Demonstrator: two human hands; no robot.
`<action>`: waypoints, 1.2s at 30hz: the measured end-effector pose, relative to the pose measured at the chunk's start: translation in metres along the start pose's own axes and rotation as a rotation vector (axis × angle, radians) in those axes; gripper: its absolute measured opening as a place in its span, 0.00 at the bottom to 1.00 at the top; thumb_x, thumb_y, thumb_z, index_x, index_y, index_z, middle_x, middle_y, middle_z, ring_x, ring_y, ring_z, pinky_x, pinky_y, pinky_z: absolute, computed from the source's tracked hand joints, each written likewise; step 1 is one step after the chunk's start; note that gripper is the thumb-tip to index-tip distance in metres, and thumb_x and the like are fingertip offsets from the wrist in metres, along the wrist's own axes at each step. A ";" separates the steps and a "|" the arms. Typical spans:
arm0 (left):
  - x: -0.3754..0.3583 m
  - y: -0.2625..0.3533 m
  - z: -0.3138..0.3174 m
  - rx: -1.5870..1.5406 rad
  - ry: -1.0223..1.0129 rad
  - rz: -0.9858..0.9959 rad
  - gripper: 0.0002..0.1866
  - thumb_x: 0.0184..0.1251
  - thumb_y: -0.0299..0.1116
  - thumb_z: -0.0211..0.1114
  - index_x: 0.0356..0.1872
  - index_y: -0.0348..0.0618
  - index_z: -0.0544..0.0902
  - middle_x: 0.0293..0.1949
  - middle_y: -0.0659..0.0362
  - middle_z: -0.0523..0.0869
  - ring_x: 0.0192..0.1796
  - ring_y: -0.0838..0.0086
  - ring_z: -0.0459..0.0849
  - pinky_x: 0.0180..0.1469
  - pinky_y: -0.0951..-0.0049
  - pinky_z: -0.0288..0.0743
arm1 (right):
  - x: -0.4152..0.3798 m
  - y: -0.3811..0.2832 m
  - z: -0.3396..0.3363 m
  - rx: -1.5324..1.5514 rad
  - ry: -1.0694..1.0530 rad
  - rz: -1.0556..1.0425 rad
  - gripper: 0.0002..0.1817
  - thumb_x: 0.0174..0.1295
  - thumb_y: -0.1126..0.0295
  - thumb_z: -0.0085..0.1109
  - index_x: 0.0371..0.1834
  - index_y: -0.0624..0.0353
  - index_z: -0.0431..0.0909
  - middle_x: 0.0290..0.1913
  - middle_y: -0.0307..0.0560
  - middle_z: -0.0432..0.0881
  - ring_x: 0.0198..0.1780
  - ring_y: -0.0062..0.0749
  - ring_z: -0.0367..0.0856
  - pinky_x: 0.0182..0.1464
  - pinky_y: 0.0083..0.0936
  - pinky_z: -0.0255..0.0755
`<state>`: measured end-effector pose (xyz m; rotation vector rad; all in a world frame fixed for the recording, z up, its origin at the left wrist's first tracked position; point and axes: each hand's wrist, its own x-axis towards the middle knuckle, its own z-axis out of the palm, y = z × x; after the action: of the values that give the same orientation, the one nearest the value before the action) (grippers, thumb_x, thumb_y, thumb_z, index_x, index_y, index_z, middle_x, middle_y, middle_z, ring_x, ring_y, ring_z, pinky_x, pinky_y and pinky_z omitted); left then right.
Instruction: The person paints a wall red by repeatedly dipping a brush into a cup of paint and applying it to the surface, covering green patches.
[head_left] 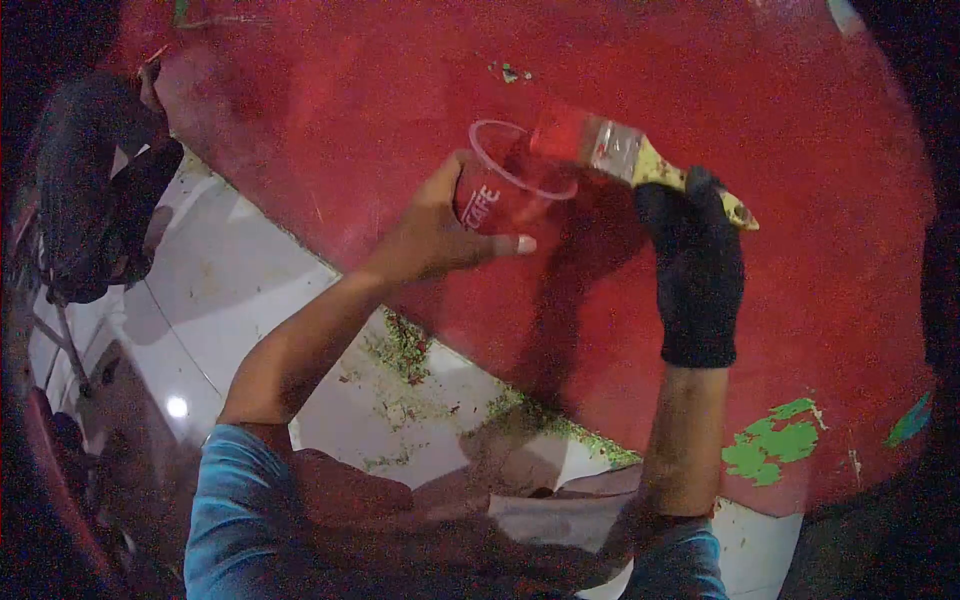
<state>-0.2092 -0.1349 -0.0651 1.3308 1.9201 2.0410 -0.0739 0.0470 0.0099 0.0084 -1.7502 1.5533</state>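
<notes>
My bare left hand (445, 230) is wrapped round a clear plastic cup (515, 190) with white lettering on its side and red paint showing inside. The cup leans, its rim turned up toward the right. In my right hand (695, 240), which wears a black glove, is a flat paintbrush (640, 155) with a pale yellow handle and a metal ferrule. Its bristles are coated in red and sit right at the far side of the cup's rim. Below both hands spreads a large red-painted surface (330, 130) with a curved outer edge.
Green patches (775, 445) show through the red at the lower right, and a small chipped spot (510, 72) lies near the top. White floor tiles (215, 290) border the red surface, with green flakes (400, 345) scattered along the edge. Another person (95, 190) crouches at the left.
</notes>
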 end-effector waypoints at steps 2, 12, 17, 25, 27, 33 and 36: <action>0.004 0.000 -0.007 -0.133 -0.021 -0.159 0.40 0.38 0.38 0.77 0.53 0.39 0.64 0.37 0.58 0.78 0.31 0.79 0.78 0.31 0.78 0.74 | 0.011 -0.006 0.012 -0.482 -0.046 -0.255 0.08 0.59 0.72 0.55 0.40 0.63 0.72 0.39 0.43 0.75 0.41 0.24 0.74 0.44 0.21 0.71; 0.015 -0.030 -0.055 -0.072 0.121 -0.106 0.39 0.39 0.37 0.76 0.53 0.39 0.64 0.33 0.58 0.78 0.26 0.81 0.77 0.24 0.79 0.71 | 0.054 0.010 0.091 -0.180 -0.061 -0.427 0.07 0.58 0.72 0.55 0.37 0.64 0.72 0.35 0.41 0.77 0.35 0.24 0.76 0.38 0.20 0.71; 0.022 -0.047 -0.071 0.036 0.223 -0.029 0.41 0.36 0.40 0.77 0.53 0.37 0.65 0.40 0.55 0.79 0.38 0.73 0.80 0.38 0.74 0.76 | 0.052 -0.006 0.104 -0.450 0.010 -0.693 0.07 0.57 0.73 0.56 0.36 0.63 0.73 0.35 0.42 0.78 0.34 0.24 0.78 0.39 0.20 0.72; 0.025 -0.048 -0.096 0.143 0.349 0.125 0.41 0.33 0.42 0.78 0.50 0.35 0.68 0.41 0.54 0.79 0.39 0.73 0.80 0.41 0.73 0.75 | 0.047 0.022 0.131 -0.578 0.003 -0.978 0.06 0.53 0.77 0.59 0.34 0.61 0.76 0.34 0.42 0.80 0.37 0.24 0.77 0.42 0.20 0.71; 0.022 -0.039 -0.097 0.194 0.381 0.117 0.40 0.33 0.42 0.78 0.50 0.35 0.68 0.39 0.54 0.80 0.37 0.74 0.80 0.38 0.74 0.76 | 0.050 0.027 0.136 -0.661 0.079 -0.931 0.06 0.54 0.76 0.59 0.34 0.62 0.76 0.35 0.43 0.80 0.37 0.25 0.78 0.42 0.19 0.71; 0.018 -0.029 -0.108 0.140 0.421 0.104 0.39 0.35 0.41 0.78 0.50 0.35 0.68 0.36 0.56 0.80 0.30 0.76 0.79 0.32 0.75 0.76 | 0.017 0.007 0.122 -0.874 0.160 -1.029 0.05 0.55 0.77 0.54 0.35 0.61 0.76 0.31 0.45 0.77 0.36 0.33 0.76 0.43 0.26 0.70; 0.015 -0.018 -0.110 0.135 0.433 0.079 0.39 0.36 0.41 0.77 0.50 0.36 0.68 0.36 0.56 0.80 0.30 0.76 0.80 0.32 0.75 0.76 | 0.011 0.024 0.135 -0.993 0.095 -1.071 0.07 0.54 0.75 0.51 0.35 0.60 0.77 0.30 0.47 0.76 0.34 0.39 0.75 0.41 0.33 0.69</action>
<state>-0.2923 -0.2100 -0.0576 1.0659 2.2376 2.4423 -0.1652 -0.0555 0.0023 0.3121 -1.7722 -0.1109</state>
